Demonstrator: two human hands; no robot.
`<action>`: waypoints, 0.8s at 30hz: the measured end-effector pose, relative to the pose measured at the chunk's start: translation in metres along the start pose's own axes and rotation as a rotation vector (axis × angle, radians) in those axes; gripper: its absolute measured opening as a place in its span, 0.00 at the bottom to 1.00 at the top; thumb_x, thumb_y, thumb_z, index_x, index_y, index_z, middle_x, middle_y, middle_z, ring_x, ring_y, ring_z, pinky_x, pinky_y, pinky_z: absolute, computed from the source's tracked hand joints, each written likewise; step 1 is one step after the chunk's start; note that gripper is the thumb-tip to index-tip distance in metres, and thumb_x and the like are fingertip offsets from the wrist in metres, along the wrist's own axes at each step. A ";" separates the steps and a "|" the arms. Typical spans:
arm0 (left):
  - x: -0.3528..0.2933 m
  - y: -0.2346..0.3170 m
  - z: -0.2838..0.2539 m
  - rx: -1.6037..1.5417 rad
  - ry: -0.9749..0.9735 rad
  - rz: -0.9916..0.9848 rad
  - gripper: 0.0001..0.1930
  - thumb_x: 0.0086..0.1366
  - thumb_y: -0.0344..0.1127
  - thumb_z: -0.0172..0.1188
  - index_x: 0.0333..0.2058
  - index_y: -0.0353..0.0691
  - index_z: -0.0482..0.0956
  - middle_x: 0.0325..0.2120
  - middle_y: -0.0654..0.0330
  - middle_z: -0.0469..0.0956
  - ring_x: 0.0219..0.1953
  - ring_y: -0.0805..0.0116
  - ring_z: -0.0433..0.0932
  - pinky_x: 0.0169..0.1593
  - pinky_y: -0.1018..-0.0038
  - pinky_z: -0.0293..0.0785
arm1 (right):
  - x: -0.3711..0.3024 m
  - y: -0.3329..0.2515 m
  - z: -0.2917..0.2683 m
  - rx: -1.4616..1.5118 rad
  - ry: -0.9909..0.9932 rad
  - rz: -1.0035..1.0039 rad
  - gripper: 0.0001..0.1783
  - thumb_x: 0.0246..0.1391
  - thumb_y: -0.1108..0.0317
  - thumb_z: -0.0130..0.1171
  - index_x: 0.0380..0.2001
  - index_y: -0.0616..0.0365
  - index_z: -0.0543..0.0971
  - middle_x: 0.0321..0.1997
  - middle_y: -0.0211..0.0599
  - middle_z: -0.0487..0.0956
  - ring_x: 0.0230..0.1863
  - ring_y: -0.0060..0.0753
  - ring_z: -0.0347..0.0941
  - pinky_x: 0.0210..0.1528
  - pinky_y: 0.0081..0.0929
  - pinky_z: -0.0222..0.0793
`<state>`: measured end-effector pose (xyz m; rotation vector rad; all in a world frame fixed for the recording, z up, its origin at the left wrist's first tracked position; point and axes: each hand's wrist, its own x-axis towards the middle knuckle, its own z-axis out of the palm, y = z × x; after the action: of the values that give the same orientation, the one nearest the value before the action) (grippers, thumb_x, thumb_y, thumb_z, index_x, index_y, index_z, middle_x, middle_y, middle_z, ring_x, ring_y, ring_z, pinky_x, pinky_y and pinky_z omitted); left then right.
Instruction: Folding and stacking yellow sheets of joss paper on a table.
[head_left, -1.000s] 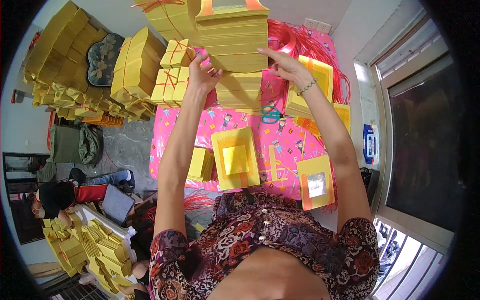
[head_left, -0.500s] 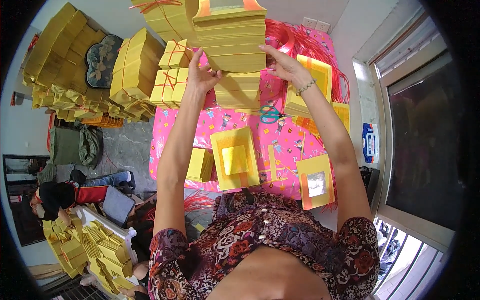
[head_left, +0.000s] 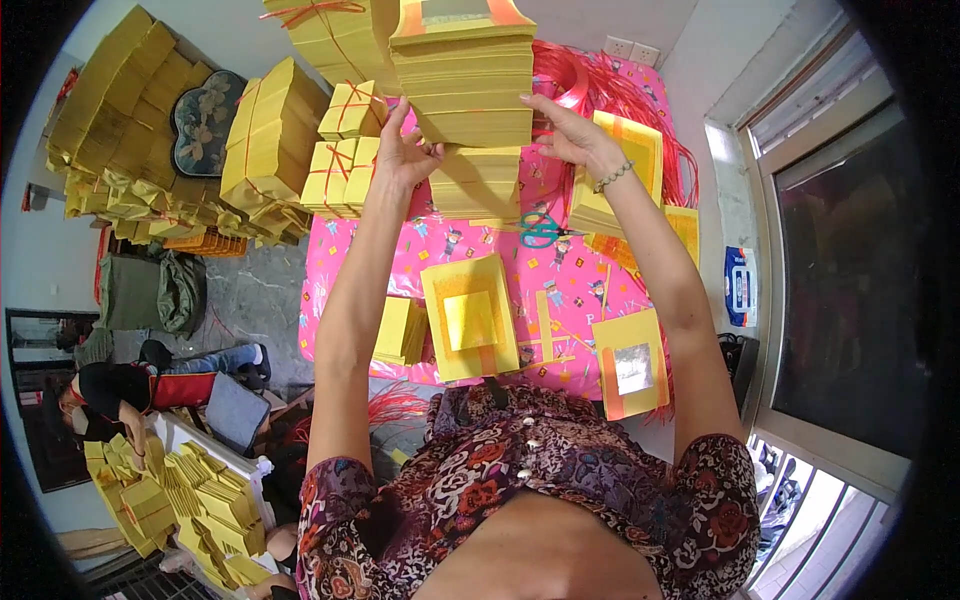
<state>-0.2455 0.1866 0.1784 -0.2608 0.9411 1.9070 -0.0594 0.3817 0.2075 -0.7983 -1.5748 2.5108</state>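
A thick stack of yellow paper sheets [head_left: 468, 92], its top sheet edged in orange with a silver square, is lifted above the pink patterned table [head_left: 580, 285]. My left hand [head_left: 405, 150] presses its left side and my right hand [head_left: 563, 130] grips its right side. Under it a second yellow paper stack [head_left: 478, 185] rests on the table. Nearer to me lie a yellow sheet pile with a smaller square on top [head_left: 470, 318] and a small folded yellow pile [head_left: 400, 330].
Teal-handled scissors [head_left: 540, 230] lie right of the lower stack. Red string [head_left: 620, 90] heaps at the far right, tied yellow bundles [head_left: 345, 150] at the left. A foil-centred sheet [head_left: 630, 362] sits at the near right edge. A person [head_left: 110, 390] sits on the floor among yellow papers.
The held stack and both hands stay almost where they were; my left hand's fingers have shifted slightly on the stack's side.
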 end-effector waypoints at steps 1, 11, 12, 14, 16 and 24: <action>0.001 -0.001 -0.001 0.014 -0.014 0.017 0.43 0.46 0.62 0.75 0.50 0.33 0.70 0.44 0.55 0.67 0.43 0.65 0.63 0.42 0.72 0.66 | -0.001 0.001 -0.001 0.031 -0.032 0.009 0.35 0.50 0.47 0.70 0.58 0.45 0.71 0.60 0.24 0.69 0.55 0.28 0.66 0.57 0.35 0.61; 0.000 -0.005 0.001 0.085 -0.057 0.014 0.43 0.47 0.65 0.72 0.50 0.34 0.72 0.45 0.51 0.65 0.44 0.64 0.62 0.43 0.73 0.65 | 0.003 -0.006 -0.009 -0.005 -0.052 0.031 0.32 0.51 0.48 0.69 0.57 0.46 0.73 0.58 0.24 0.71 0.53 0.26 0.68 0.53 0.28 0.64; 0.000 -0.004 0.000 0.084 -0.055 0.017 0.43 0.47 0.65 0.72 0.50 0.34 0.72 0.45 0.51 0.65 0.44 0.64 0.62 0.43 0.73 0.65 | 0.003 -0.007 -0.007 -0.006 -0.056 0.032 0.32 0.51 0.48 0.69 0.57 0.46 0.73 0.58 0.24 0.71 0.53 0.26 0.68 0.53 0.28 0.64; 0.000 -0.002 -0.003 0.108 -0.046 0.029 0.43 0.47 0.66 0.72 0.48 0.34 0.72 0.45 0.52 0.65 0.43 0.64 0.62 0.43 0.73 0.65 | 0.005 -0.007 -0.001 -0.067 -0.045 0.005 0.31 0.52 0.48 0.69 0.56 0.48 0.74 0.58 0.27 0.72 0.53 0.26 0.69 0.52 0.26 0.67; 0.000 -0.001 -0.005 0.121 -0.032 0.033 0.43 0.47 0.67 0.71 0.47 0.34 0.73 0.44 0.52 0.66 0.42 0.65 0.63 0.42 0.73 0.65 | 0.003 -0.009 0.006 -0.093 -0.070 -0.004 0.31 0.52 0.49 0.69 0.56 0.49 0.74 0.59 0.28 0.72 0.53 0.26 0.70 0.52 0.26 0.68; -0.003 0.000 -0.002 0.202 -0.016 0.028 0.44 0.46 0.73 0.68 0.44 0.35 0.74 0.40 0.54 0.68 0.38 0.66 0.65 0.39 0.75 0.68 | 0.002 -0.014 0.011 -0.117 -0.124 -0.013 0.33 0.54 0.53 0.68 0.59 0.55 0.71 0.61 0.34 0.71 0.56 0.33 0.71 0.55 0.33 0.72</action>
<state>-0.2441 0.1835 0.1784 -0.1129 1.1225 1.8206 -0.0689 0.3804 0.2222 -0.6540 -1.7736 2.5236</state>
